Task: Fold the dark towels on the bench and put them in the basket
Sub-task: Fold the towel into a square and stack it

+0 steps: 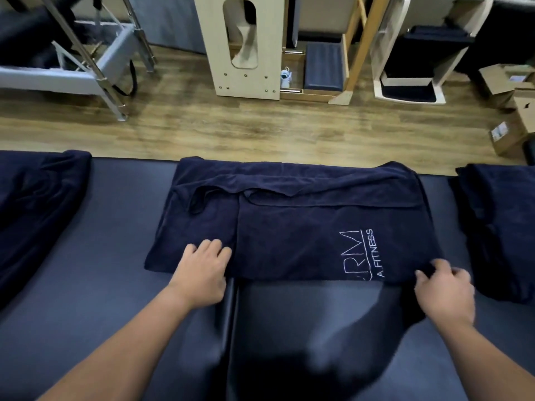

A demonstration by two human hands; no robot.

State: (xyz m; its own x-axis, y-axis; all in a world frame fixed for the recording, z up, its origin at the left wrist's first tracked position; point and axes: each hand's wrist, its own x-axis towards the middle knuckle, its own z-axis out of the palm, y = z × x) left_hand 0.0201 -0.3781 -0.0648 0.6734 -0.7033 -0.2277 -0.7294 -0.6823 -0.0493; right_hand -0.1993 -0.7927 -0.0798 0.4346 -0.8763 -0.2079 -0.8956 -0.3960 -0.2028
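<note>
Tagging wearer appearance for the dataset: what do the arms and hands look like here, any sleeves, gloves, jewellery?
Both forearms are bare as far as the picture shows; no sleeve edge is in view. The left hand and the right hand wear no gloves. No watch, band or ring is visible on either. The right hand is somewhat motion-blurred, so a thin ring there cannot be ruled out.

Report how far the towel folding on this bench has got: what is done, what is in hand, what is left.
Done: the navy towel with white lettering lies partly folded on the dark padded bench, its far edge turned over. In hand: the left hand rests on its near left part; the right hand pinches its near right corner. Left: the crumpled dark towel at left and the dark towel at right. No basket is in view.
</note>
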